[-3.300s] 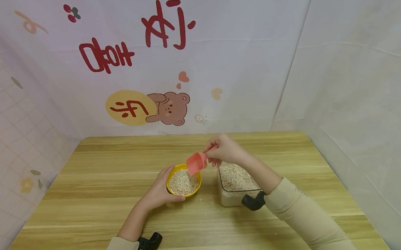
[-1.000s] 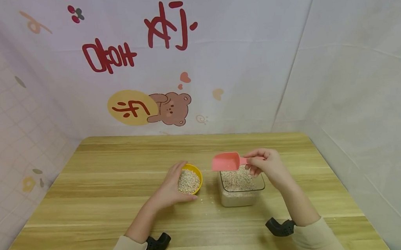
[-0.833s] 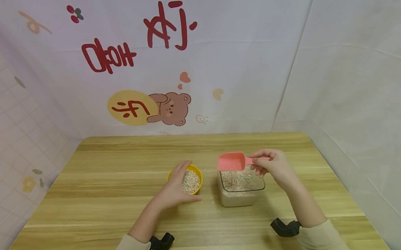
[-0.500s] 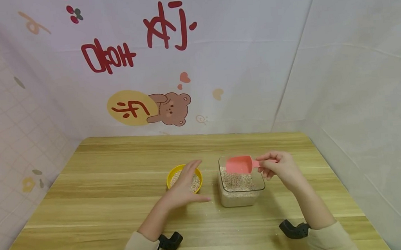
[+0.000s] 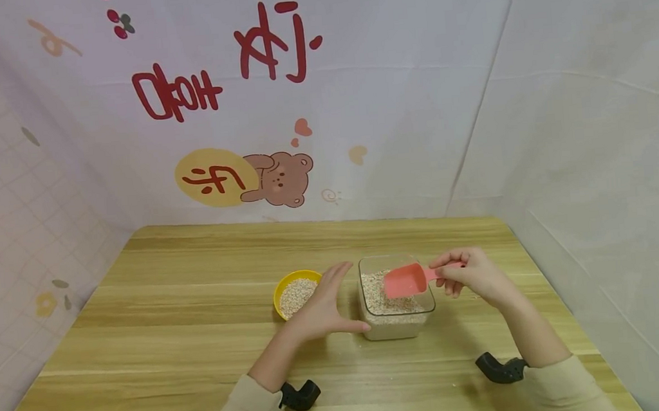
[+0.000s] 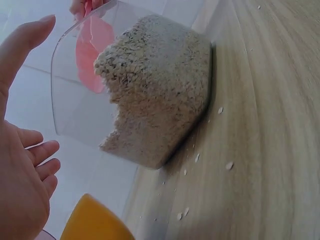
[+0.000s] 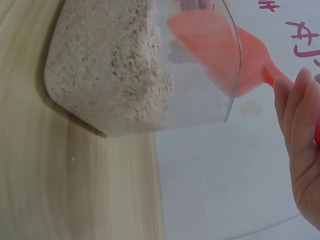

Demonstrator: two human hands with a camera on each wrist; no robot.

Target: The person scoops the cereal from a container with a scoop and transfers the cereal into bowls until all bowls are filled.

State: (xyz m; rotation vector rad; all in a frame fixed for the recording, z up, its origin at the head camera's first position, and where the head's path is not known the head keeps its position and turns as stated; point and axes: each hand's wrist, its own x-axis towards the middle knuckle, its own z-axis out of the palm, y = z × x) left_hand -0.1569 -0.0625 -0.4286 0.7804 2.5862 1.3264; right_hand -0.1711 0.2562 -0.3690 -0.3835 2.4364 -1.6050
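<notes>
My right hand (image 5: 474, 276) pinches the handle of a pink scoop (image 5: 405, 281). Its bowl dips inside the rim of a clear square container (image 5: 394, 329), partly filled with rolled oats (image 6: 155, 75). In the right wrist view the scoop (image 7: 210, 47) shows through the clear wall, above the oats (image 7: 105, 65). My left hand (image 5: 323, 309) is spread, thumb and fingers apart, at the container's left side, holding nothing. Behind that hand stands a yellow bowl (image 5: 276, 295) with oats heaped in it, its right part hidden by the hand.
Stray oat flakes (image 6: 229, 165) lie on the wooden table (image 5: 201, 344) around the container. A white printed cloth (image 5: 393, 129) hangs along the back and both sides of the table. A black camera mount is strapped to each wrist.
The scoop has gone from over the yellow bowl rightward and down into the container. My left hand has let go of the bowl and moved right to the container's side.
</notes>
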